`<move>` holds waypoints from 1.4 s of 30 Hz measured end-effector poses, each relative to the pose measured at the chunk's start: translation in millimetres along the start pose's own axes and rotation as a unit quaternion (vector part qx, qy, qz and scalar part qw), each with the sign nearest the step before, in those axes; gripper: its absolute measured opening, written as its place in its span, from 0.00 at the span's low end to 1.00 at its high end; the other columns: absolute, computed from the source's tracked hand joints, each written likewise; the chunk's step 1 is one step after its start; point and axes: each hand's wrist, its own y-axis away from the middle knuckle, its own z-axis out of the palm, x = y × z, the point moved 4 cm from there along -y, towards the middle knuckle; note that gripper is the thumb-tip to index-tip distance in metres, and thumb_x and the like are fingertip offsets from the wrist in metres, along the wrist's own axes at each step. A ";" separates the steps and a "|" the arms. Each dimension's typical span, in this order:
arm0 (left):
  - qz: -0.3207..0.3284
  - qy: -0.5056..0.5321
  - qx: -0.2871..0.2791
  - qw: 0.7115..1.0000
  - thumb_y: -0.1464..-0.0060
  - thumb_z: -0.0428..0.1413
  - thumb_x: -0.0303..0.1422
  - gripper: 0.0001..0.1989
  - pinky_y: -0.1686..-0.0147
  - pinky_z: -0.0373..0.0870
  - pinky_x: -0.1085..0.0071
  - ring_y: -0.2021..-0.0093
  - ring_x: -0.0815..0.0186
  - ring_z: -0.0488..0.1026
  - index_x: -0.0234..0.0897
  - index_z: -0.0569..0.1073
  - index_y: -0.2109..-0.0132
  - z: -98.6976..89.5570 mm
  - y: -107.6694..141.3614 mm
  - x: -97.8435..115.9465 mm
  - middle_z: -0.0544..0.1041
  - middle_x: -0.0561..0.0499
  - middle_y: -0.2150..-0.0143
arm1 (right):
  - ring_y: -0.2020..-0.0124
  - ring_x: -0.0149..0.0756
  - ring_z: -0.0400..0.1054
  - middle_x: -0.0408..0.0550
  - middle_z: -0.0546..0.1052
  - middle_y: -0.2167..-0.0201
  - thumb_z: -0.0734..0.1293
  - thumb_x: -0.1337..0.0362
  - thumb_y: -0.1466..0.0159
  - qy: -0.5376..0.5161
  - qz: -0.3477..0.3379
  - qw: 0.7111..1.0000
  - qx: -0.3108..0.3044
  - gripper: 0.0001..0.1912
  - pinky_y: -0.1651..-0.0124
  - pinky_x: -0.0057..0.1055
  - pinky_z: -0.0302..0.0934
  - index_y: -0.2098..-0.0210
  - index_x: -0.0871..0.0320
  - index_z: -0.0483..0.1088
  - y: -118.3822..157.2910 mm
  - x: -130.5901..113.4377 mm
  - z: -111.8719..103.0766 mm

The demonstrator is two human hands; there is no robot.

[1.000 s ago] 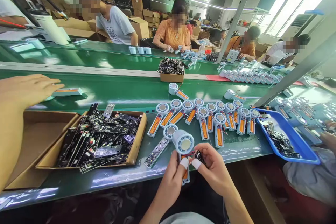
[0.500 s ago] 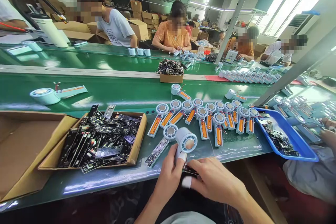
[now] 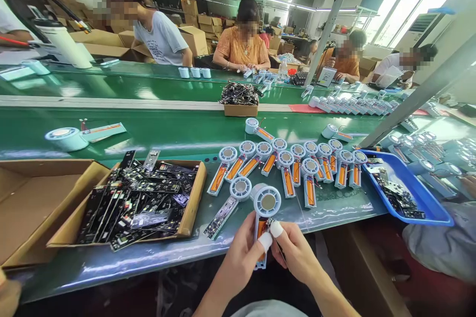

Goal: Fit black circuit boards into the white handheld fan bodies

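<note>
My left hand (image 3: 241, 252) is closed around the handle of a light-blue handheld fan body (image 3: 267, 201). Its round ringed head faces me, and an orange battery shows in the open handle. My right hand (image 3: 297, 252), white cover on the thumb tip, pinches a narrow black circuit board (image 3: 270, 221) against the right side of that handle; fingers hide much of the board. Just left of the held fan lies another fan (image 3: 219, 217) with a board lying in its handle. Behind it, several fan bodies (image 3: 286, 158) with orange batteries lie in a cluster.
A cardboard box (image 3: 195, 203) of black circuit boards sits at left, beside an open box (image 3: 40, 198). At right are a blue tray (image 3: 427, 208) with boards and a slanted metal post (image 3: 394, 109). Co-workers sit across the green bench (image 3: 178, 131). Part of another person's hand (image 3: 8, 292) enters lower left.
The fan has turned so its round face and battery point toward me. My right hand has come up beside the handle, bringing the circuit board into clearer view. A hand has appeared lower left.
</note>
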 end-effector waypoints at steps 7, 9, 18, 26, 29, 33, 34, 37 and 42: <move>0.048 -0.120 0.074 0.989 0.40 0.55 0.45 0.18 0.49 0.69 0.68 0.52 0.58 0.74 0.40 0.74 0.49 1.1 -2.6 -0.7 0.79 0.47 0.55 | 0.81 0.27 0.57 0.38 0.67 0.82 0.62 0.42 0.32 0.001 -0.015 0.997 0.075 0.24 0.76 0.24 0.55 0.71 0.57 0.64 13.2 -5.5 -0.6; 0.052 -0.130 0.093 0.986 0.40 0.53 0.45 0.16 0.58 0.71 0.70 0.62 0.61 0.73 0.40 0.75 0.53 1.6 -4.9 0.0 0.78 0.50 0.64 | 0.73 0.31 0.67 0.44 0.75 0.71 0.64 0.49 0.31 0.038 -0.055 0.992 0.103 0.17 0.68 0.25 0.64 0.57 0.57 0.68 21.8 -5.7 1.0; -0.036 0.021 0.048 0.998 0.45 0.57 0.45 0.18 0.69 0.70 0.71 0.69 0.63 0.74 0.39 0.77 0.54 3.2 -12.3 -7.0 0.76 0.52 0.72 | 0.48 0.43 0.76 0.55 0.78 0.47 0.60 0.64 0.29 0.231 -0.192 0.925 0.232 0.20 0.52 0.33 0.73 0.38 0.54 0.63 38.5 17.3 0.3; -0.084 0.117 0.070 0.987 0.51 0.59 0.43 0.18 0.73 0.69 0.72 0.72 0.66 0.73 0.36 0.77 0.57 15.1 -9.1 0.1 0.76 0.52 0.70 | 0.54 0.47 0.78 0.55 0.80 0.51 0.59 0.68 0.29 0.381 -0.318 0.831 0.250 0.28 0.56 0.38 0.75 0.31 0.50 0.57 47.7 21.7 -1.9; -0.094 0.110 0.077 0.986 0.53 0.59 0.44 0.16 0.75 0.68 0.73 0.75 0.67 0.72 0.36 0.76 0.61 16.7 -9.9 1.2 0.76 0.54 0.72 | 0.62 0.44 0.78 0.55 0.81 0.56 0.58 0.69 0.29 0.384 -0.347 0.826 0.224 0.31 0.62 0.36 0.74 0.28 0.50 0.52 45.8 17.0 -2.5; -0.071 0.083 0.129 0.986 0.53 0.59 0.45 0.18 0.74 0.69 0.72 0.69 0.63 0.77 0.34 0.75 0.63 13.0 -13.2 0.3 0.79 0.49 0.68 | 0.71 0.39 0.73 0.51 0.79 0.67 0.58 0.71 0.30 0.411 -0.364 0.809 0.209 0.33 0.69 0.33 0.70 0.28 0.53 0.49 44.3 8.0 0.2; -0.063 0.070 0.148 0.984 0.53 0.59 0.45 0.17 0.73 0.70 0.72 0.67 0.62 0.78 0.34 0.75 0.64 11.3 -13.9 0.5 0.79 0.48 0.67 | 0.73 0.38 0.71 0.50 0.77 0.69 0.59 0.71 0.30 0.424 -0.363 0.803 0.208 0.33 0.70 0.32 0.68 0.28 0.53 0.50 44.1 6.0 1.2; -0.064 0.042 0.165 0.983 0.51 0.58 0.44 0.16 0.70 0.73 0.71 0.63 0.60 0.79 0.35 0.76 0.62 8.6 -15.3 1.2 0.80 0.47 0.65 | 0.77 0.35 0.67 0.46 0.73 0.73 0.59 0.71 0.30 0.460 -0.344 0.786 0.231 0.31 0.73 0.29 0.64 0.29 0.53 0.53 43.2 1.1 0.7; -0.022 0.080 0.041 0.996 0.43 0.54 0.48 0.23 0.54 0.76 0.62 0.50 0.54 0.78 0.37 0.74 0.48 15.7 -14.4 -3.4 0.81 0.45 0.55 | 0.77 0.33 0.68 0.46 0.73 0.72 0.57 0.69 0.28 0.451 -0.291 0.804 0.255 0.29 0.74 0.27 0.64 0.29 0.55 0.53 34.6 -3.1 -3.3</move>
